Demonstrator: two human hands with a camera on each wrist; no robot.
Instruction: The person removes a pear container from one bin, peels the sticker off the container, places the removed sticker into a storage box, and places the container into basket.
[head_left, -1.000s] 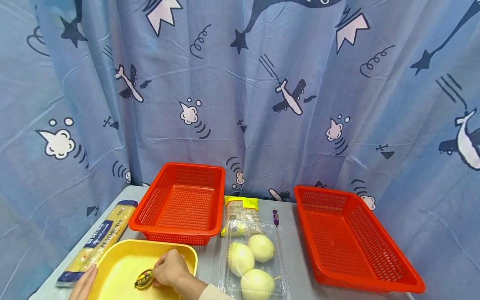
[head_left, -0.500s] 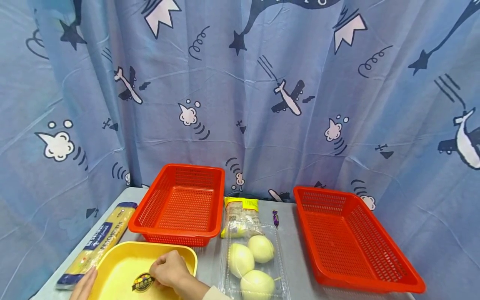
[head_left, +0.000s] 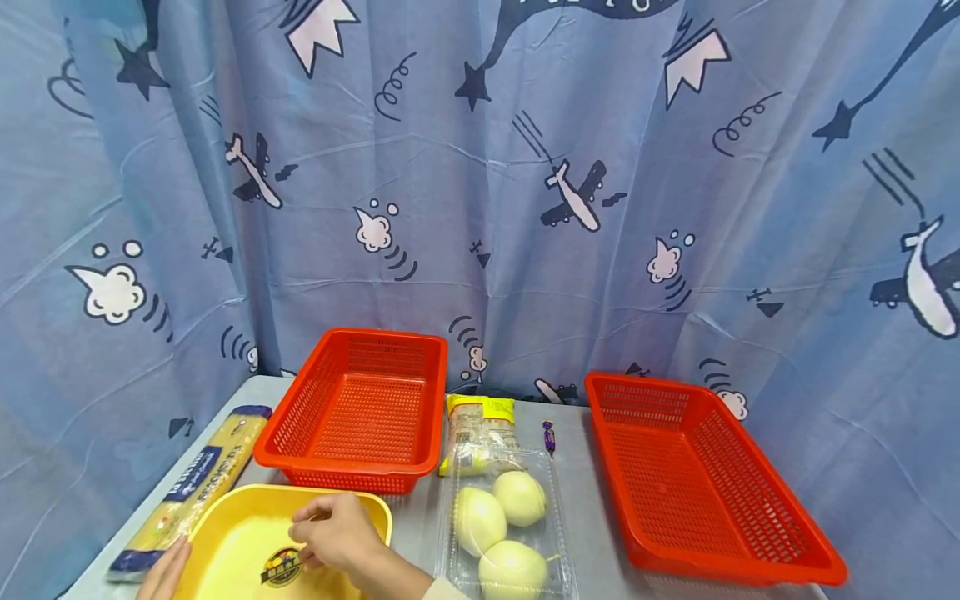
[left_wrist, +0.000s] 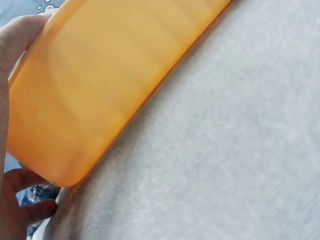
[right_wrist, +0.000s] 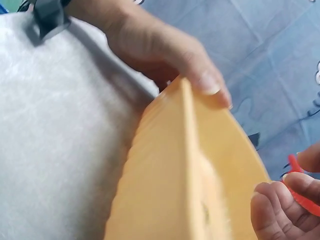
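A yellow plastic basin (head_left: 247, 525) stands at the lower left of the head view. My left hand (head_left: 163, 571) grips its left side; in the left wrist view some fingers (left_wrist: 22, 37) lap over the rim while others curl by the lower corner. On the basin's floor lies a dark round label with a ribbon band (head_left: 282, 567). My right hand (head_left: 337, 533) hovers inside the basin beside the label, fingers loosely bent with nothing visible between them. In the right wrist view, the right fingers (right_wrist: 280, 210) show at the lower right, apart from the basin wall.
Behind the basin stands a red basket (head_left: 382, 417); another red basket (head_left: 690, 492) is at the right. A packet of noodles (head_left: 198, 483) lies left. A clear box of pale round fruit (head_left: 513, 571), a yellow-topped bag (head_left: 483, 417) and a purple-wrapped candy (head_left: 549, 437) are between the baskets.
The label has gone from tilted at my right fingertips to lying flat, slightly nearer. My right hand has let go and lifted a little off it. The left hand stays on the basin.
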